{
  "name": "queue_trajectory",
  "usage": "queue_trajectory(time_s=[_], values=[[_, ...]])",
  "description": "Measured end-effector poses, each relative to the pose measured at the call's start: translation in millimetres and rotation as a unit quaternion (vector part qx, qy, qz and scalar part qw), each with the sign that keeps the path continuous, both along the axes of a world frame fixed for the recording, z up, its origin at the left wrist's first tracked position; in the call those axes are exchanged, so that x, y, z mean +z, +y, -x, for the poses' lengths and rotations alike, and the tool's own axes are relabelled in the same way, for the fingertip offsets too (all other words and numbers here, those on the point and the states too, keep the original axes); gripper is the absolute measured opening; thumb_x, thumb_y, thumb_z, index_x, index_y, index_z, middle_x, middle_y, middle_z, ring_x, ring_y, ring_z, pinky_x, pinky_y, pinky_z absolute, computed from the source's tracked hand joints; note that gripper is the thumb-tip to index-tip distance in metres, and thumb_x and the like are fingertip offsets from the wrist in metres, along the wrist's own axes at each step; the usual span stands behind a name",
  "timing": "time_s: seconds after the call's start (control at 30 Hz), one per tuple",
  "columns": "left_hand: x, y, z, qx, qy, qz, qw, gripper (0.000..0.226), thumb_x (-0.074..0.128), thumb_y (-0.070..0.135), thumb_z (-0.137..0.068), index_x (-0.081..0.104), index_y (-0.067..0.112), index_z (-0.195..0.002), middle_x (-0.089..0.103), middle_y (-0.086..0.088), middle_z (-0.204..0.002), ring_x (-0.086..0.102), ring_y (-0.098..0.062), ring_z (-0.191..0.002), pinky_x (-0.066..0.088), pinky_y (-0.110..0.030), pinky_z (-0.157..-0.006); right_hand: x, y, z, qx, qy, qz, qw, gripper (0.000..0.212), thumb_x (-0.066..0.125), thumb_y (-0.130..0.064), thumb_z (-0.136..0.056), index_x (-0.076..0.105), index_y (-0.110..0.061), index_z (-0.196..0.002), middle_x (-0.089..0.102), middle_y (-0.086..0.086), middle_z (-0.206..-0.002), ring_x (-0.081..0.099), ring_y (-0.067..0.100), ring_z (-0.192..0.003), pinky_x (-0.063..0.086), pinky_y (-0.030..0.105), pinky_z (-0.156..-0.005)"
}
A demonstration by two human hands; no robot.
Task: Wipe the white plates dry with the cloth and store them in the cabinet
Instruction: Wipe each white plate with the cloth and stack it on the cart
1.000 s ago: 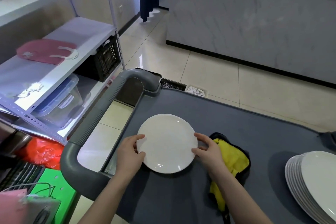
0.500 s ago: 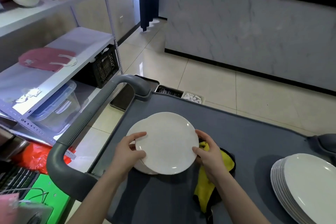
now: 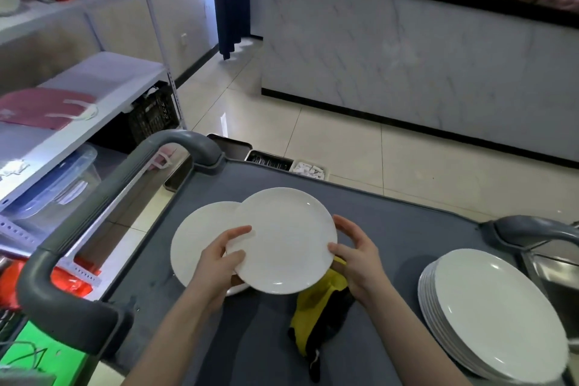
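Note:
I hold a white plate (image 3: pixel 286 238) above the grey cart top (image 3: pixel 407 229), lifted and shifted right off a second white plate (image 3: pixel 200 238) that lies flat beneath its left side. My left hand (image 3: pixel 224 255) grips the lifted plate's left rim, thumb on top. My right hand (image 3: pixel 357 255) grips its right rim. A yellow and black cloth (image 3: pixel 319 307) lies on the cart under my right hand, partly hidden by the plate. A stack of several white plates (image 3: pixel 498 313) sits at the cart's right end.
The cart's grey handle (image 3: pixel 78 247) curves round its left end. White shelves (image 3: pixel 94 97) with a pink bag, a clear bin and a black crate stand on the left. A marble-fronted counter (image 3: pixel 407 56) runs across tiled floor ahead. A metal tray sits at the far right.
The top plate has come up off the one beneath and moved right, which now shows the lower plate. Both hands kept their grip on the rim. The view tilted upward.

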State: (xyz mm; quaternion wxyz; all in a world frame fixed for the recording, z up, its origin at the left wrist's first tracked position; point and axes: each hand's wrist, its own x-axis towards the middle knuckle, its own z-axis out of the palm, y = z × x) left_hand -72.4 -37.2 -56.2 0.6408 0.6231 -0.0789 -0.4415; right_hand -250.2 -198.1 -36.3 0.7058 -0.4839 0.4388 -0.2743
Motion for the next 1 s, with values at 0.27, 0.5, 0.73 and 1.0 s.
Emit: queue_trajectory(time_s=[0.27,0.5,0.73,1.0], values=[[-4.9,13.8,15.2,0.075,0.031,0.032,0.996,0.053,0.046,-0.01,-0.092,0.071,0.033,-0.108,0.062,-0.003,-0.121,0.061,-0.028,-0.102,0.058,-0.034,-0.061,-13.3,-21.3,9.1,0.117,0.164,0.16,0.966,0.036,0.06,-0.004,-0.088,0.064,-0.026,-0.115,0.065,-0.012,-0.117,0.063,0.008,-0.103,0.054,0.031,-0.088],[-5.9,23.3,21.7,0.114,0.021,0.036,0.993,0.051,0.045,-0.008,-0.094,0.07,0.032,-0.113,0.06,0.003,-0.123,0.06,-0.026,-0.108,0.059,-0.035,-0.062,-49.5,-39.4,36.3,0.208,0.404,0.315,0.833,0.047,0.069,-0.026,-0.085,0.056,-0.021,-0.13,0.06,0.001,-0.124,0.051,0.02,-0.116,0.043,0.03,-0.098],[-5.9,22.0,26.5,0.107,0.006,0.03,0.994,0.055,0.045,-0.009,-0.093,0.072,0.037,-0.108,0.059,0.005,-0.124,0.059,-0.027,-0.108,0.059,-0.034,-0.061,-53.4,-41.5,41.1,0.181,0.383,0.27,0.864,0.043,0.076,-0.033,-0.079,0.065,-0.018,-0.118,0.069,0.0,-0.111,0.054,0.02,-0.114,0.047,0.036,-0.095],[2.3,13.9,29.8,0.1,0.005,0.037,0.994,0.057,0.046,-0.008,-0.093,0.07,0.041,-0.112,0.056,0.001,-0.131,0.059,-0.028,-0.108,0.058,-0.033,-0.06,-15.6,-34.6,52.8,0.103,0.088,0.033,0.99,0.012,0.072,-0.02,-0.084,0.07,-0.015,-0.095,0.069,0.011,-0.097,0.065,0.019,-0.088,0.054,0.035,-0.079]])
